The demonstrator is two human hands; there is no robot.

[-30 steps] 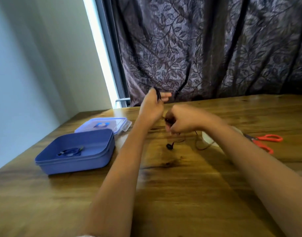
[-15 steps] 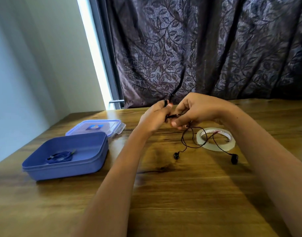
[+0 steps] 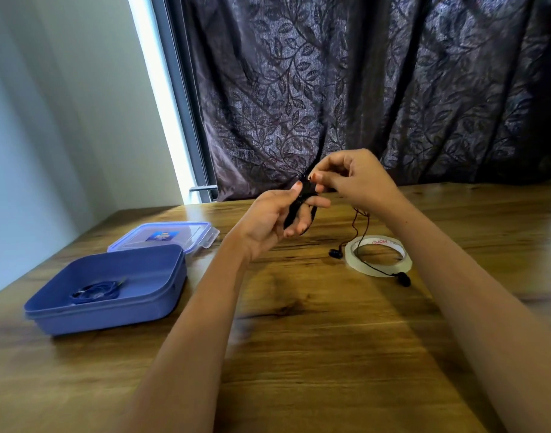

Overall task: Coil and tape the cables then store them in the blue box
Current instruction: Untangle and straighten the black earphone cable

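A black earphone cable (image 3: pixel 300 204) is wound in loops around the fingers of my left hand (image 3: pixel 272 217), which is raised over the table's far middle. My right hand (image 3: pixel 355 178) pinches the cable just above those loops. The loose end hangs down to the table, where two black earbuds (image 3: pixel 336 253) lie on either side of a white tape roll (image 3: pixel 378 256). The open blue box (image 3: pixel 108 287) stands at the left with a coiled blue cable (image 3: pixel 96 291) inside.
The box's clear blue-rimmed lid (image 3: pixel 164 236) lies flat behind the box. A dark patterned curtain (image 3: pixel 361 89) hangs behind the table's far edge. A pale wall is on the left.
My right hand has risen above my left hand. More cable is wound on my left fingers and the loose loop is shorter. The view has shifted left, and the orange scissors have dropped out of view.
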